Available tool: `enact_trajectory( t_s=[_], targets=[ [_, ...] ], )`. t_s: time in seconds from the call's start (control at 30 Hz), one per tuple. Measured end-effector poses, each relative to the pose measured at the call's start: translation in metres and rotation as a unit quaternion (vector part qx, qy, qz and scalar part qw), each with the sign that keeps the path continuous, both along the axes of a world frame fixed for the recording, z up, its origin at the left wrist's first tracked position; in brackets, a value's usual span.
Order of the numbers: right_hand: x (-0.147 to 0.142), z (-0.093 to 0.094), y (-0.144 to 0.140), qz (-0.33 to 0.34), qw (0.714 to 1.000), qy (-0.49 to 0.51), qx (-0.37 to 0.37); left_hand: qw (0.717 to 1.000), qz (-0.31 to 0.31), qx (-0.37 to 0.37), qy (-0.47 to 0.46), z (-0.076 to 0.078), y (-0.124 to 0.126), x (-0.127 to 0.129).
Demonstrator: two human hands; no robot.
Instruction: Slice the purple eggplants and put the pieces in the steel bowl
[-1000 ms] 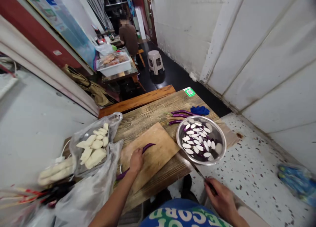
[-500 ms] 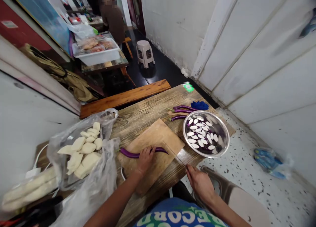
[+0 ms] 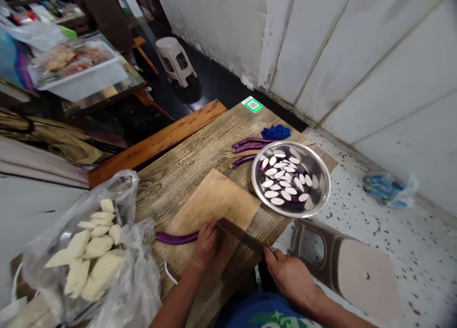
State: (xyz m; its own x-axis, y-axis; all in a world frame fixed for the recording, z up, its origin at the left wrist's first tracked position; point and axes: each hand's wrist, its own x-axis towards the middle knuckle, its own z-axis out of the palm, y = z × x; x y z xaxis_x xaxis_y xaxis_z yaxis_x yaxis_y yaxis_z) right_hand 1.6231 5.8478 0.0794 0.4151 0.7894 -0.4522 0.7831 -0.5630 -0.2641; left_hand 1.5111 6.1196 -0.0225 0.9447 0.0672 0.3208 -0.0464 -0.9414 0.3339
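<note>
A long purple eggplant [image 3: 176, 238] lies on the wooden cutting board [image 3: 217, 194], its stem end pointing left. My left hand [image 3: 207, 244] is closed over it, and the stretch to the right is hidden behind that hand and the blade. In my right hand [image 3: 291, 276] is the handle of a knife [image 3: 241, 235]. Its broad dark blade slants up and left across the board, with the tip close to my left fingers. Right of the board stands a steel bowl [image 3: 326, 194] with many pale oval slices and some purple skin showing.
Several whole eggplants [image 3: 250, 148] lie behind the bowl beside thin sticks and a crumpled blue cloth [image 3: 276, 132]. On the left, a plastic bag [image 3: 130, 266] surrounds pale peeled chunks [image 3: 98, 247]. A plastic stool [image 3: 367, 275] stands at the table's right edge. Beyond is a bench [image 3: 160, 140].
The whole view has shifted, moving the far table left. My right hand has brought the knife in beside my left hand, and its blade now shows broadside over the eggplant's right part.
</note>
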Motion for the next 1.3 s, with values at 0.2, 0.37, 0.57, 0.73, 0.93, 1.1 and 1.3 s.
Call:
enact_trajectory(
  t_s=[0.2,0.37,0.57,0.73,0.93,1.1,1.3],
  targets=[
    [0.000,-0.004,-0.004,0.021,1.000,0.006,-0.008,1.000,0.005,0.019,0.017,-0.004,-0.005,0.005],
    [0.000,-0.011,-0.007,0.012,1.000,0.002,0.011,0.997,0.015,0.065,0.035,-0.008,-0.007,0.007],
    [-0.007,-0.017,-0.015,-0.008,0.999,-0.041,0.031,0.997,-0.010,0.069,0.012,-0.008,-0.007,0.010],
    [-0.007,-0.017,-0.016,-0.013,1.000,-0.013,0.011,0.997,-0.024,0.071,-0.004,-0.007,-0.006,0.013],
    [0.010,0.001,-0.003,-0.019,0.996,0.066,-0.057,0.998,-0.038,0.055,0.003,-0.007,-0.005,0.013],
    [0.024,0.003,0.025,-0.004,0.995,0.090,-0.053,0.997,-0.043,0.056,0.007,-0.010,-0.004,0.009],
    [0.035,-0.024,0.052,-0.020,0.997,0.080,0.012,0.998,-0.019,0.057,0.004,-0.006,-0.006,0.009]
  ],
)
